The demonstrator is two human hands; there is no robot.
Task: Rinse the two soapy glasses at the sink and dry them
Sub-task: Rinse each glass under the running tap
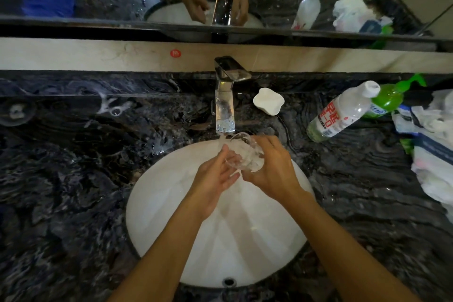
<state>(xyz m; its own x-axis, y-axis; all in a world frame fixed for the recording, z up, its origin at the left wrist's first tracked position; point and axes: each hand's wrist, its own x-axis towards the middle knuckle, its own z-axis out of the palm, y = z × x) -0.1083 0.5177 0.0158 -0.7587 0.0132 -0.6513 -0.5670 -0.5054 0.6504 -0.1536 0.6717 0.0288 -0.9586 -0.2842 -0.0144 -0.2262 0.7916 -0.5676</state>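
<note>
Honestly the glass point(245, 154) was tough to read: clear, wet and half covered by fingers, so I couldn't tell which end was the mouth. It sat over the sink point(159, 203), right under the tap point(224, 105) and its stream, tilted, long axis running from the spout down toward the near left. Right hand point(272, 166) was wrapped around it; left hand point(213, 179) lay fairly flat, fingers touching its lower end. Blurry round thing point(14, 110) far left on the bench point(73, 179), no clue what.
</note>
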